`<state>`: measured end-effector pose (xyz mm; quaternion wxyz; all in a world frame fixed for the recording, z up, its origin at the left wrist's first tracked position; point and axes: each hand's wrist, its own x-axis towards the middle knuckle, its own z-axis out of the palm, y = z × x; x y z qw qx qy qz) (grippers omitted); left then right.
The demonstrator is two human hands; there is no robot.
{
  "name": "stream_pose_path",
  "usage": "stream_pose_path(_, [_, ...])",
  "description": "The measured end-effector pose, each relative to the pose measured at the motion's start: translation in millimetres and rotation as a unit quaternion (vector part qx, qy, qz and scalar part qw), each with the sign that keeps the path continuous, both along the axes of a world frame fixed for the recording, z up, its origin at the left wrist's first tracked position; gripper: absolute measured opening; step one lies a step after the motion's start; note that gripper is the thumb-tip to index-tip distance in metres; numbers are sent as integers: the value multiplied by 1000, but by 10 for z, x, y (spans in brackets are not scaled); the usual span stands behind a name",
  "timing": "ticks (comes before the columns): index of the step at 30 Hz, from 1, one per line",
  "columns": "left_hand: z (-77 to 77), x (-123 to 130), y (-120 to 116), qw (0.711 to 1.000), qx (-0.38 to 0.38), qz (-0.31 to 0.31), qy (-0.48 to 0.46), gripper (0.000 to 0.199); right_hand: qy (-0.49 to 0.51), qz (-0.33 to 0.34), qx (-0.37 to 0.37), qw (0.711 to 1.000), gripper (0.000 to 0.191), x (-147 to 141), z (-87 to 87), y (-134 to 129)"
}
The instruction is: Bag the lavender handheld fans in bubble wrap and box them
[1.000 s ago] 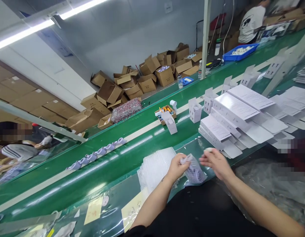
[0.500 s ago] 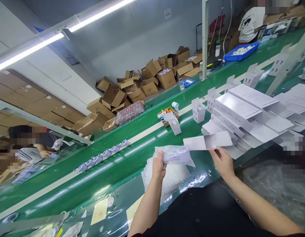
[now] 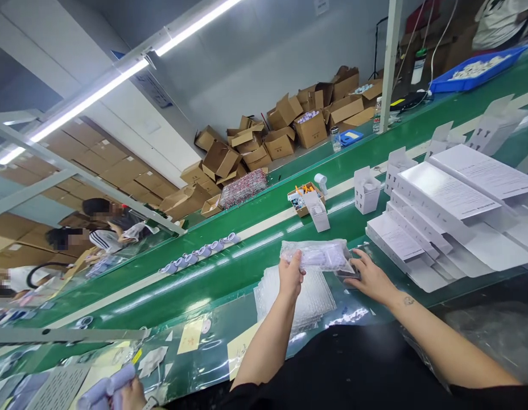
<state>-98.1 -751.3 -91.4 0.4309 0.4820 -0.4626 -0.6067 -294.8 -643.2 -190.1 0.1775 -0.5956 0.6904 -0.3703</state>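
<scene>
A clear bubble-wrap bag (image 3: 317, 254) with a pale purple item inside is gripped near its left end by my left hand (image 3: 292, 274). My right hand (image 3: 372, 277) is at the bag's other end, its thumb and fingers around a small carton (image 3: 346, 274) that shows dark grey. The bag hides much of this carton, and its far end meets the carton's side. Below both hands lies a stack of bubble-wrap bags (image 3: 296, 299) on the bench.
Stacked white cartons (image 3: 421, 239) lie to the right. Open white boxes (image 3: 366, 191) stand along the green conveyor (image 3: 264, 242). Purple devices (image 3: 199, 252) line its strip at left. Another person's hand (image 3: 133, 394) holds purple parts at lower left. A metal post (image 3: 392, 68) rises behind.
The white carton in my right hand has turned and come down behind the bag's right end. My view has swung left, and a co-worker's hand with purple parts has appeared at lower left.
</scene>
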Motion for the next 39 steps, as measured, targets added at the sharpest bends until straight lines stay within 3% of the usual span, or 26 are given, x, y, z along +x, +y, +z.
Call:
stream_pose_path(4, [122,-59,78,999,36,-24,1,49,22,11,-16,1000,45,-103,-29,-68])
stream_pose_path(7, [138,-121,59,989,-55,-16,-138,42,10,25,-31,999,56,-112,-109,-82])
stream_pose_path(9, [121,-161,64,943,-181,-21,-279,34,-5,30,-33,999,58,-68,-177,-69])
stream_pose_path(12, [57,-303,172,824,-330,-100,-449,26,-22,15,-32,999,53,40,-267,-23])
stream_pose_path(14, [-5,-464,290,759,-350,-173,-520,24,-25,4,-30,999,51,105,-310,25])
stream_pose_path(16, [-63,-617,400,713,-330,-238,-571,24,-27,5,-29,999,50,144,-340,80])
stream_pose_path(19, [-110,-675,517,686,-320,-300,-580,31,-48,8,-41,998,49,143,-371,144])
stream_pose_path(22, [-147,-530,586,677,-381,-343,-529,44,-79,3,-67,995,55,100,-398,161])
stream_pose_path(24, [-196,-432,610,649,-414,-371,-520,48,-95,16,-80,992,58,73,-408,155])
stream_pose_path(27, [-263,-370,613,623,-420,-373,-544,48,-103,39,-76,991,59,56,-373,126])
stream_pose_path(30, [-233,-302,592,660,-408,-315,-547,41,-87,54,-54,993,60,42,-234,8])
stream_pose_path(33, [-168,-103,584,751,-371,-228,-496,31,-73,66,-43,994,62,6,9,-326])
stream_pose_path(37, [-283,242,679,888,-209,-145,-383,20,-41,101,-50,993,64,-19,342,-1166])
stream_pose_path(39, [-421,377,789,924,-101,-123,-347,20,-33,124,-28,991,66,24,438,-1662])
